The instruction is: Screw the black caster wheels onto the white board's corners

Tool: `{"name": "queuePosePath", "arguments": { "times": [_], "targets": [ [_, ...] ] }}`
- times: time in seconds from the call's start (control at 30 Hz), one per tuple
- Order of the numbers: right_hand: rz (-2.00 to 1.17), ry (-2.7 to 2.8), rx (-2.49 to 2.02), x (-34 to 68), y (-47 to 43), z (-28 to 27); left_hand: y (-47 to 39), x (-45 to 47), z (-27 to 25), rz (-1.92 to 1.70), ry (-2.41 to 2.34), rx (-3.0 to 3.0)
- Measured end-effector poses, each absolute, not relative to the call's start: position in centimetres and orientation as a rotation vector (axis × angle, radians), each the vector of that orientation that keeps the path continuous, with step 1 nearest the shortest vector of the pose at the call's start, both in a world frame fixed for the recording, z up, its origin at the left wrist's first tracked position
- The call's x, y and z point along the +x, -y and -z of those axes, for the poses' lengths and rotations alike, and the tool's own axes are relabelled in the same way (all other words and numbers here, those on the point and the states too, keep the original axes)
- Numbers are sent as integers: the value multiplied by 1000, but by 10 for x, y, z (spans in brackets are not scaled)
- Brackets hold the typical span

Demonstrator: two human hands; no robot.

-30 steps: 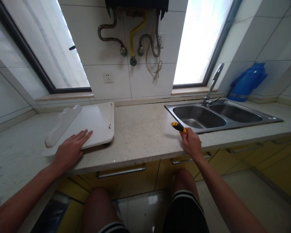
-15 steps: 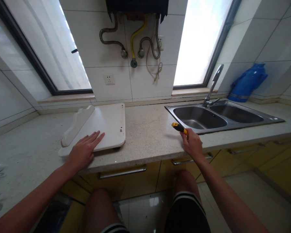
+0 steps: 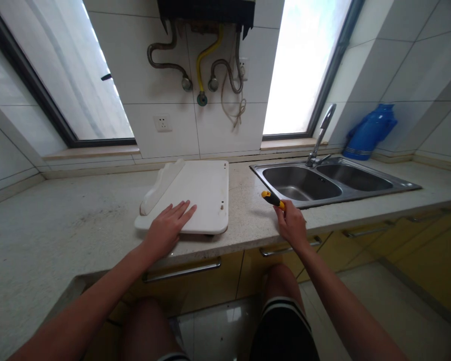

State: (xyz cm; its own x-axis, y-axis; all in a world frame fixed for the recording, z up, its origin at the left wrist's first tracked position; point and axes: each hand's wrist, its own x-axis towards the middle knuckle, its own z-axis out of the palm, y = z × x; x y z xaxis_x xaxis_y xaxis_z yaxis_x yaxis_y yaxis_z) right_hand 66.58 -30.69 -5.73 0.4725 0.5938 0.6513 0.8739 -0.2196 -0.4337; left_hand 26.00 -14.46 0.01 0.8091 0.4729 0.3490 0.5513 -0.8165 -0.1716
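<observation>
A white panel (image 3: 203,193) with rounded corners lies on the counter. Along its left side stands a wavy-edged white strip (image 3: 161,185), and small fittings show near the right edge. My left hand (image 3: 167,228) rests flat on the panel's near part, fingers stretched out. Something dark shows beneath its front edge. To the right, my right hand (image 3: 291,223) is closed around a yellow-and-black screwdriver (image 3: 272,198), whose handle sticks out up and left over the counter. Its shaft is hidden from view.
A double steel sink (image 3: 300,183) with a faucet (image 3: 320,135) is set into the counter (image 3: 82,210) at right. Behind it leans a blue vase-shaped container (image 3: 371,133). Drawer handles (image 3: 184,269) run below the front edge. Pipes (image 3: 201,65) hang on the wall.
The white panel has slid right along the counter under my left hand, closer to the sink. My right hand keeps the screwdriver in nearly the same place. The view has shifted slightly.
</observation>
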Motion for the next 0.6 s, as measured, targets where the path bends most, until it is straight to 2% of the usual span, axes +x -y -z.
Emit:
{"name": "queuePosePath", "arguments": {
  "times": [0.37, 0.6],
  "targets": [
    [477, 1216, -1934, 669, 309, 60, 142, 358, 1, 487, 717, -2800],
    [473, 1232, -1948, 671, 311, 60, 134, 368, 0, 534, 669, -2861]
  ]
}}
